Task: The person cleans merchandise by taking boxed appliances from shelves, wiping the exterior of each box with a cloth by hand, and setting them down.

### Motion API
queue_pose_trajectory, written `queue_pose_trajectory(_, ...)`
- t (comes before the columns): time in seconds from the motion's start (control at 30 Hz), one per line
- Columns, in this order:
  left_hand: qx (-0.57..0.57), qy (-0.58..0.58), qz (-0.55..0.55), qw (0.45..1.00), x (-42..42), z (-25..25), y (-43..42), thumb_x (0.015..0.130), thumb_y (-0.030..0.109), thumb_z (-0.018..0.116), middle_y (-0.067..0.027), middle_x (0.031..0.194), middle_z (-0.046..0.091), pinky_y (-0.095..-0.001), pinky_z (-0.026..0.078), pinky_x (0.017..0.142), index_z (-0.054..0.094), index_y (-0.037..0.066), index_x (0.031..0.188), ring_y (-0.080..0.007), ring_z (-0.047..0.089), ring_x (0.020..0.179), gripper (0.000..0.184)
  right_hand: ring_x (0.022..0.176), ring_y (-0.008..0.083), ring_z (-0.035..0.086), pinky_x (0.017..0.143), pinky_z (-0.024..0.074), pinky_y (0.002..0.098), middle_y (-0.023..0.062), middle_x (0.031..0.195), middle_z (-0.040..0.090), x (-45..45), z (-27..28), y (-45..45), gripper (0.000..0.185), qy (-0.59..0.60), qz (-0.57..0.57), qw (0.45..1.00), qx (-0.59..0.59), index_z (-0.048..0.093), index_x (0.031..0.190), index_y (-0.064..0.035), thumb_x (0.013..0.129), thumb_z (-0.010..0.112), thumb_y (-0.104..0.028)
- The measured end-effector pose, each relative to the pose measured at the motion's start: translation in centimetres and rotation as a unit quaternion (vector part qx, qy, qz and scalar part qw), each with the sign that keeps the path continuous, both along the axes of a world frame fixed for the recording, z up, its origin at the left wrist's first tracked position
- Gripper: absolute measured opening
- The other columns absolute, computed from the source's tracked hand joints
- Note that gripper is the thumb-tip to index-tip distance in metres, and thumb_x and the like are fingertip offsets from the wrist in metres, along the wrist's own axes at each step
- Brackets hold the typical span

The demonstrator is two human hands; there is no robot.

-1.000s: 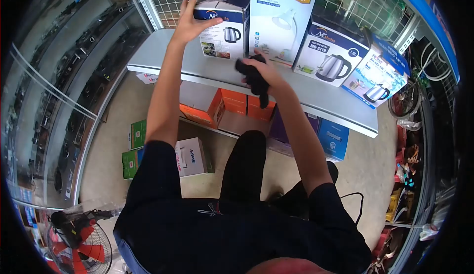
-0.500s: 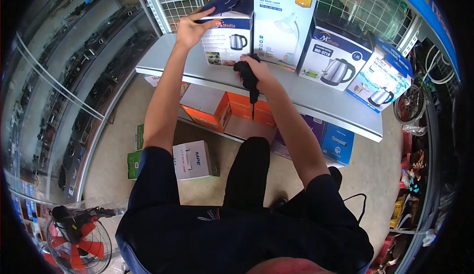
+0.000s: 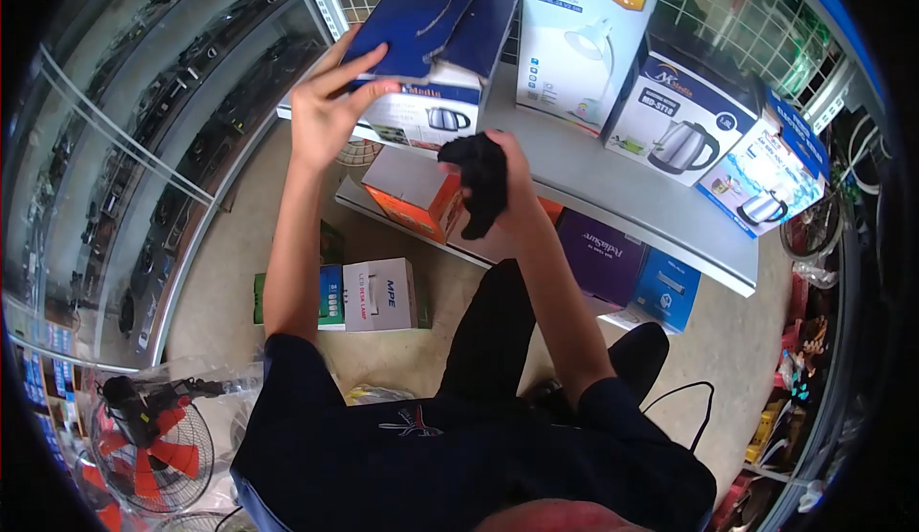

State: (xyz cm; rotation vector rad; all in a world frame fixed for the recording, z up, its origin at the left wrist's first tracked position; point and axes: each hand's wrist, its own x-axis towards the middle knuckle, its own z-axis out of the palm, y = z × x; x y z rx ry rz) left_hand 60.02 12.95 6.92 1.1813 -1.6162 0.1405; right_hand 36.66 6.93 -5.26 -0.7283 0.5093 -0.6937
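A blue-and-white kettle box (image 3: 431, 20) with a torn top flap is tilted toward me at the left of the grey shelf (image 3: 574, 149). My left hand (image 3: 330, 106) rests on its left side and top edge, fingers spread, thumb at the front. Just below the box's lower right corner, my right hand (image 3: 512, 173) is wrapped round a bunched black cloth (image 3: 479, 178). To the right of the tilted box stand an upright desk lamp box (image 3: 582, 44), a second kettle box (image 3: 680, 115) and a blue kettle box (image 3: 764, 173).
Below are an orange box (image 3: 412, 197), a purple box (image 3: 601, 254) and a blue box (image 3: 665, 288). A white MPE box (image 3: 378, 294) sits on the floor. A red-bladed fan (image 3: 153, 455) stands lower left, beside a glass-fronted cabinet (image 3: 124, 178). Red items hang at the right.
The left kettle box has come closer and tipped forward, showing more of its top. My left hand has moved down and left with it. My right hand and the black cloth have moved slightly lower.
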Motion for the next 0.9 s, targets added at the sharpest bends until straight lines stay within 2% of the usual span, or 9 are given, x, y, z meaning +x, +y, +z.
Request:
queue_pose_trajectory(0.07, -0.023, 0.018, -0.018, 0.999, -1.1, -0.8, 3.7, 0.074, 0.012, 0.094, -0.0241, 0.154, 0.057, -0.0403, 0.055, 0.106, 0.081, 0.008, 0.122, -0.0308, 0.066, 0.13, 0.05, 0.069, 0.0203, 0.068, 0.054, 0.0529, 0.031, 0.02, 0.104, 0.077, -1.6, 0.8, 2.4, 0.065, -0.093, -0.02, 0.995, 0.044, 0.068, 0.123, 0.0012, 0.102, 0.046, -0.056)
queue_pose_trajectory(0.13, -0.022, 0.018, -0.015, 0.999, -1.9, -2.5, 7.4, 0.071, 0.011, 0.096, -0.0265, 0.157, 0.052, -0.0454, 0.052, 0.111, 0.08, 0.003, 0.12, -0.0363, 0.063, 0.134, 0.052, 0.073, 0.0237, 0.072, 0.055, 0.0547, 0.0327, 0.0226, 0.106, 0.075, -2.8, -1.6, 3.1, 0.053, -0.123, 0.07, 0.989, 0.053, 0.064, 0.116, -0.0006, 0.102, 0.058, -0.051)
queue_pose_trajectory(0.27, -0.033, 0.166, -0.124, 0.978, -3.8, -6.7, 15.4, 0.072, 0.014, 0.098, -0.0341, 0.157, 0.046, -0.0552, 0.043, 0.117, 0.081, -0.004, 0.113, -0.0471, 0.053, 0.142, 0.049, 0.056, 0.0196, 0.066, 0.047, 0.0521, 0.0322, 0.0065, 0.08, 0.066, -3.7, -3.6, 9.1, 0.054, 0.109, -0.06, 0.992, 0.02, 0.066, 0.115, -0.0032, 0.093, 0.08, -0.051)
queue_pose_trajectory(0.4, -0.004, 0.261, 0.052, 0.964, -5.3, -9.9, 26.1, 0.074, 0.005, 0.095, -0.029, 0.146, 0.057, -0.0492, 0.051, 0.109, 0.08, -0.007, 0.1, -0.0382, 0.061, 0.132, 0.032, 0.062, 0.0139, 0.065, 0.052, 0.0523, 0.0298, 0.0031, 0.086, 0.067, -3.1, -2.8, 16.1, 0.055, 0.153, 0.019, 0.988, -0.015, 0.066, 0.125, 0.0006, 0.094, 0.082, -0.041)
queue_pose_trajectory(0.47, 0.016, 0.342, 0.103, 0.934, -6.0, -8.9, 30.7, 0.072, 0.003, 0.095, -0.0178, 0.139, 0.058, -0.0423, 0.051, 0.107, 0.056, -0.007, 0.146, -0.0295, 0.062, 0.126, 0.084, 0.064, 0.0121, 0.064, 0.054, 0.0525, 0.0287, 0.0017, 0.087, 0.067, -1.9, -3.6, 18.9, 0.055, 0.164, 0.057, 0.984, -0.036, 0.066, 0.129, 0.0021, 0.093, 0.083, -0.037)
queue_pose_trajectory(0.53, 0.045, 0.349, 0.151, 0.924, -5.6, -8.6, 35.0, 0.072, 0.005, 0.096, -0.0152, 0.14, 0.057, -0.0399, 0.05, 0.11, 0.038, -0.007, 0.159, -0.0285, 0.059, 0.13, 0.105, 0.067, 0.01, 0.063, 0.058, 0.0534, 0.0272, 0.0004, 0.09, 0.067, 0.1, -5.3, 20.8, 0.056, 0.137, 0.126, 0.982, -0.042, 0.065, 0.132, 0.0036, 0.093, 0.085, -0.03)
queue_pose_trajectory(0.67, 0.161, 0.414, 0.241, 0.863, -6.1, -9.9, 42.6, 0.078, 0.008, 0.092, -0.0191, 0.155, 0.052, -0.0392, 0.044, 0.116, 0.032, -0.007, 0.162, -0.028, 0.052, 0.141, 0.104, 0.068, 0.0111, 0.066, 0.061, 0.054, 0.0269, 0.0026, 0.094, 0.071, 3.2, -6.5, 23.4, 0.054, 0.127, 0.254, 0.959, -0.009, 0.067, 0.129, 0.0027, 0.091, 0.087, -0.03)
queue_pose_trajectory(0.77, 0.157, 0.465, 0.305, 0.816, -6.7, -12.5, 46.5, 0.083, 0.003, 0.087, -0.0183, 0.152, 0.055, -0.0401, 0.042, 0.117, 0.036, -0.002, 0.16, -0.0271, 0.053, 0.14, 0.092, 0.059, 0.0109, 0.063, 0.053, 0.0517, 0.0267, 0.005, 0.085, 0.074, 5.8, -10.0, 26.4, 0.042, 0.123, 0.336, 0.932, -0.06, 0.071, 0.121, -0.0036, 0.094, 0.083, -0.033)
queue_pose_trajectory(0.9, 0.197, 0.506, 0.352, 0.763, -7.1, -17.7, 51.6, 0.087, -0.009, 0.077, -0.0168, 0.146, 0.059, -0.0379, 0.047, 0.112, 0.039, 0.007, 0.155, -0.0249, 0.057, 0.135, 0.079, 0.064, 0.0142, 0.069, 0.052, 0.0514, 0.028, 0.0077, 0.085, 0.075, 8.2, -14.0, 28.4, 0.039, 0.204, 0.478, 0.854, 0.027, 0.071, 0.115, -0.0007, 0.093, 0.083, -0.03)
